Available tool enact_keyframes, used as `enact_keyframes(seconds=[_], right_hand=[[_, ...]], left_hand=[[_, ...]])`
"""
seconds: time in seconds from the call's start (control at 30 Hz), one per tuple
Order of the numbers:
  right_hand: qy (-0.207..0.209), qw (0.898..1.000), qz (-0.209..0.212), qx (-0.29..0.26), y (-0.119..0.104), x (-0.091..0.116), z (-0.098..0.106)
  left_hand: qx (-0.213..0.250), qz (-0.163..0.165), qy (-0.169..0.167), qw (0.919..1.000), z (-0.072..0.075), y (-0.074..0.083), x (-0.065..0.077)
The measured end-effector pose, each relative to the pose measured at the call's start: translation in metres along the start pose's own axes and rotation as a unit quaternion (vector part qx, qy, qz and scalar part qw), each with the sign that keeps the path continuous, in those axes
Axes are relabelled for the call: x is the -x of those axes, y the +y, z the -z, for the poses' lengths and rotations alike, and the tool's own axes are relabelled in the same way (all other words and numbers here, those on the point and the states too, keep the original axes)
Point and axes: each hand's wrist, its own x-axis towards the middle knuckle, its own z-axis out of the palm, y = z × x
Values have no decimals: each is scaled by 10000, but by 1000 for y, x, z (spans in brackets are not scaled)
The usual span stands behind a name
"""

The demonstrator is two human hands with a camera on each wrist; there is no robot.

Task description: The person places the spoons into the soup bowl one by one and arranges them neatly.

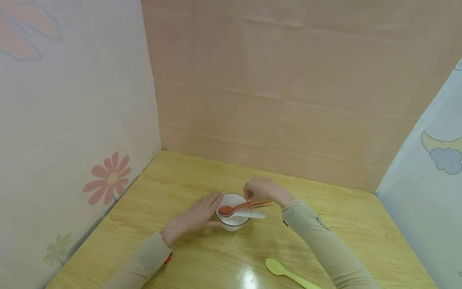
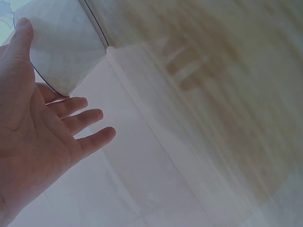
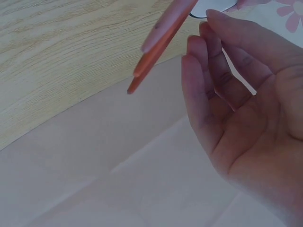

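A white bowl with a dark rim stands on the wooden table. My left hand holds it from the left, thumb on the near side and fingers along the far side; in the left wrist view the other fingers are spread. An orange spoon and a white spoon lie in the bowl, with more reddish handles beside them jutting over the right rim. Above these handles is my right hand, thumb and fingertips together; a small orange bit shows under them. Whether they pinch it is unclear.
A yellow spoon lies on the table near the front, beside the right sleeve. A brown backdrop rises behind the table, with patterned sheets on either side.
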Motion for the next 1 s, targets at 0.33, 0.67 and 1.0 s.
enact_keyframes(seconds=[0.33,0.67,1.0], right_hand=[[74,9999,72,-20,3,7,3],[99,9999,71,-18,12,17,7],[303,9994,179,65,23,30,13]], left_hand=[[7,-11,55,10000,-1,2,-1],[21,-71,79,9999,-1,2,0],[-65,-140,133,9998,0,2,1]])
